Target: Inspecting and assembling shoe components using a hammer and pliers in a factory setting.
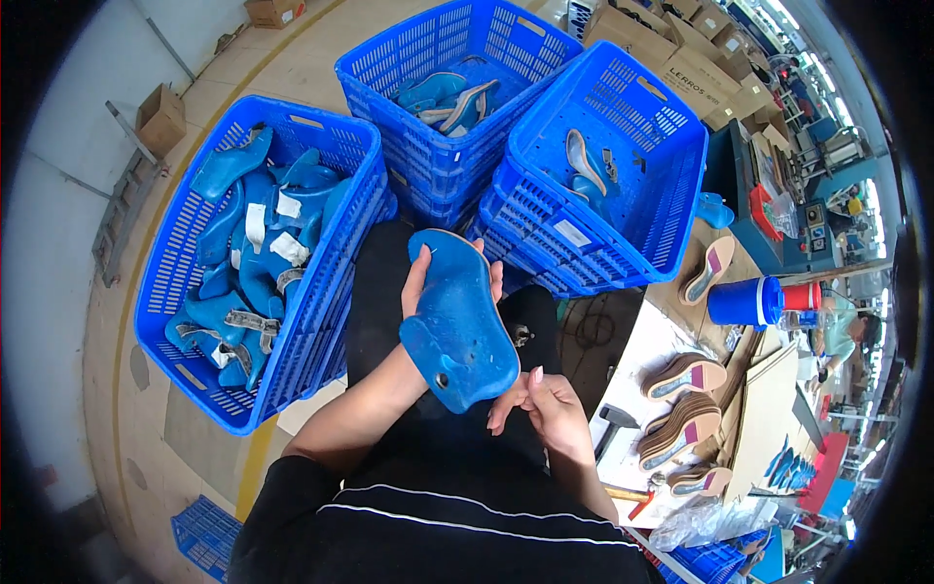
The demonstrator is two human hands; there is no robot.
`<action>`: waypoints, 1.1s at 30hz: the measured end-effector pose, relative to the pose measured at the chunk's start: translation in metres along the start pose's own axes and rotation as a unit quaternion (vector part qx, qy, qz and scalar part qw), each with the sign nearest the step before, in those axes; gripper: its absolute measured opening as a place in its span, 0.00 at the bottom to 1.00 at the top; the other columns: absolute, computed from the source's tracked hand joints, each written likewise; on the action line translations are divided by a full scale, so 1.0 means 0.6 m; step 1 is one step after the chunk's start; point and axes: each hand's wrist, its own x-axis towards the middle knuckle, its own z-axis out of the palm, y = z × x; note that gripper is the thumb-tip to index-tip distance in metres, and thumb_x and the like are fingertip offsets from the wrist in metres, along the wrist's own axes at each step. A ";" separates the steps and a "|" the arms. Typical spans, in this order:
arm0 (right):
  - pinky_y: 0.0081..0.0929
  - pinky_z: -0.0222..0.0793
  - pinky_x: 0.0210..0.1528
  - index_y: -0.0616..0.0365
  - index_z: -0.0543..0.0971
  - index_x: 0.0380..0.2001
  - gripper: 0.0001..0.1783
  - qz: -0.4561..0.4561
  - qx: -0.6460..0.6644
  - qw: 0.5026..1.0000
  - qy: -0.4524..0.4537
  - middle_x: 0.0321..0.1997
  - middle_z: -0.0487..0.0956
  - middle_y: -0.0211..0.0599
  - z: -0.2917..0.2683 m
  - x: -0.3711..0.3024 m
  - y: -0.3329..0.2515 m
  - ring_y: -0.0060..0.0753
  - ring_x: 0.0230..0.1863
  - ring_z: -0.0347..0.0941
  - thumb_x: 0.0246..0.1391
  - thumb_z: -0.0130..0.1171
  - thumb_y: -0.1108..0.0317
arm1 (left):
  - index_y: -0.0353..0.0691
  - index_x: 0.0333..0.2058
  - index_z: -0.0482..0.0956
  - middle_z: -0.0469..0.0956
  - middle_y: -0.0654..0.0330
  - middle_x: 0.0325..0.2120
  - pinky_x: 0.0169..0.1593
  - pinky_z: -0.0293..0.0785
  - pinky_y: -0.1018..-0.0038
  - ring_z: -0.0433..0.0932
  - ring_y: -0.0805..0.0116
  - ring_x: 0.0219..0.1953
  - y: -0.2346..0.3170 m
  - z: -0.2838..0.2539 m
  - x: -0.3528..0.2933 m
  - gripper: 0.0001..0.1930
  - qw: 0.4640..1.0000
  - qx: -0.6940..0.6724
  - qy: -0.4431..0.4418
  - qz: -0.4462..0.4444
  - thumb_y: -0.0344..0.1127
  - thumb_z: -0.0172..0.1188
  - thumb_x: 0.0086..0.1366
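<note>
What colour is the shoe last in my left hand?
The shoe last is blue, with a thin tan edge; the head view shows it best.

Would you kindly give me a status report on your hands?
Left hand: gripping glossy blue plastic shoe last. Right hand: beside its lower end. Nothing visibly blocking.

Left: heaped crate (336, 277) walls us off | ahead: middle crate (428, 141) and right crate (540, 209) crowd us | above right crate: we've open room | right: stacked soles (679, 428) obstruct us
</note>
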 end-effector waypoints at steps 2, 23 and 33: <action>0.35 0.81 0.47 0.68 0.86 0.39 0.40 -0.007 -0.027 1.000 -0.004 0.34 0.88 0.46 0.007 0.004 -0.014 0.39 0.36 0.85 0.83 0.34 0.45 | 0.48 0.67 0.75 0.81 0.42 0.54 0.53 0.87 0.51 0.85 0.46 0.51 0.004 -0.007 0.003 0.38 0.999 -0.030 -0.025 -0.011 0.67 0.64 0.69; 0.18 0.69 0.49 0.57 0.66 0.75 0.30 -0.044 0.013 0.970 0.238 0.49 0.78 0.25 0.003 -0.006 -0.007 0.14 0.43 0.71 0.79 0.55 0.55 | 0.38 0.63 0.69 0.78 0.47 0.59 0.66 0.74 0.37 0.79 0.48 0.63 -0.018 0.045 -0.032 0.28 0.932 0.245 0.248 0.099 0.54 0.59 0.79; 0.22 0.82 0.47 0.56 0.63 0.75 0.27 -0.072 0.172 0.954 0.234 0.53 0.82 0.30 -0.045 -0.015 0.037 0.19 0.42 0.83 0.80 0.52 0.63 | 0.47 0.65 0.68 0.78 0.59 0.55 0.64 0.78 0.54 0.80 0.63 0.58 -0.037 0.048 -0.043 0.25 0.921 0.323 0.193 0.103 0.53 0.61 0.79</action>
